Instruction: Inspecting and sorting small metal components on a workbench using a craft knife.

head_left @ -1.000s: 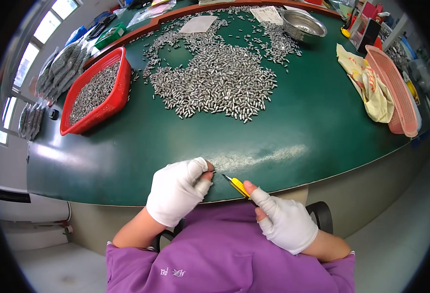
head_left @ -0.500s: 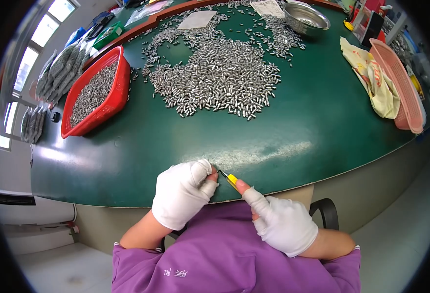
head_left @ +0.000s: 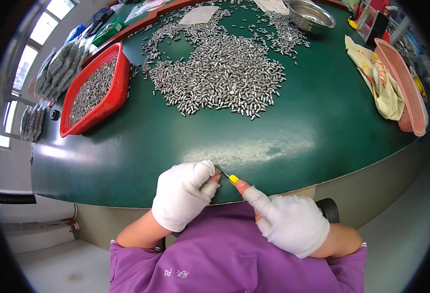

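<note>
My left hand [head_left: 182,196], in a white glove with bare fingertips, is closed in a pinch just above the front edge of the green table [head_left: 141,161]. Whatever small piece it grips is hidden by the fingers. My right hand [head_left: 293,223], gloved the same way, is wrapped round a slim hand tool [head_left: 233,179] with a yellow handle and a thin dark tip. That tip points at the left fingertips and reaches close to them; I cannot tell whether it touches. Beyond both hands lies a wide heap of small silver metal parts [head_left: 220,73].
A red plastic basket [head_left: 122,88] of similar parts stands at the left, near bagged parts [head_left: 61,68]. At the far right sit a steel bowl [head_left: 325,18], a cream cloth [head_left: 378,80] and a pink basket [head_left: 410,105]. Paper [head_left: 199,15] lies on the heap.
My right hand and the tool have shifted slightly to the right. The left hand keeps its pinch almost in place, and the whole view has moved a little.
</note>
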Action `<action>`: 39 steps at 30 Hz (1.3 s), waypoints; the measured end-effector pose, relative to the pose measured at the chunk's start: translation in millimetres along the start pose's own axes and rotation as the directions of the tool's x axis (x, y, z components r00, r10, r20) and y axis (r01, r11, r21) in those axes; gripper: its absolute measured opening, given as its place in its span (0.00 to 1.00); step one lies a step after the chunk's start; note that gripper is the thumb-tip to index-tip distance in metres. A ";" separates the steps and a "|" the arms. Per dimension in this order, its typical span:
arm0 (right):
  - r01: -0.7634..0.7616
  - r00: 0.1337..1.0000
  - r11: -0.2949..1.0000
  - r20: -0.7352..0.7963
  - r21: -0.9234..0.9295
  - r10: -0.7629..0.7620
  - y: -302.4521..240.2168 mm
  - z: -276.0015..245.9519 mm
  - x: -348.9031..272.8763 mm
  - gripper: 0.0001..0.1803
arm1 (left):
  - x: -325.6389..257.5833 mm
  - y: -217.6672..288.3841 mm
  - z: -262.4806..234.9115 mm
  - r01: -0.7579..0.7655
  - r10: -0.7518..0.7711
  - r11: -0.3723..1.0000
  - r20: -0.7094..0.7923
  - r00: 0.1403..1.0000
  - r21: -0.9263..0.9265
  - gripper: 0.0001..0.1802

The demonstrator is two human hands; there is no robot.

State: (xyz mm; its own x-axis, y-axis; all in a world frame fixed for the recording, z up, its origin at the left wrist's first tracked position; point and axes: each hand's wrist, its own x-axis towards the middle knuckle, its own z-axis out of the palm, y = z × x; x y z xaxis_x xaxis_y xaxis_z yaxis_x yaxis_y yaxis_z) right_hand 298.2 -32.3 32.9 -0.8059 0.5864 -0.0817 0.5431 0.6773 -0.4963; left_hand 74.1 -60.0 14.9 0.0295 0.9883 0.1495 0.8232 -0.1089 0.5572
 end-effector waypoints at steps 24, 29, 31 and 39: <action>0.128 0.851 0.955 -0.465 -0.268 -0.245 48.3 -41.7 104.2 0.07 | 67.7 -70.4 -26.9 0.408 0.127 -0.174 0.391 0.912 -0.896 0.15; 0.145 0.835 0.884 -0.424 -0.445 -0.351 45.7 -23.3 156.6 0.04 | 68.9 -66.5 -24.1 0.421 0.067 -0.139 0.416 0.907 -0.896 0.12; 0.094 0.862 0.861 -0.393 -0.500 -0.322 44.4 -19.1 164.4 0.04 | 64.9 -70.3 -20.8 0.412 0.093 -0.156 0.402 0.911 -0.898 0.11; 0.186 0.854 0.977 -0.474 -0.106 -0.214 41.8 -18.1 154.4 0.08 | 60.8 -64.8 -24.2 0.451 0.032 -0.123 0.450 0.892 -0.884 0.14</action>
State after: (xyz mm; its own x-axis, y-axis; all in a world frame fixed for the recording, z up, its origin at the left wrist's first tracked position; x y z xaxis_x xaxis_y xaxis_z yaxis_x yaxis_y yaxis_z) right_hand 200.7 94.7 15.2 -0.6931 0.5666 0.4457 0.4055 0.8176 -0.4088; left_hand 8.8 4.5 7.7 0.3077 0.9264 -0.2169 -0.5889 0.3645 0.7213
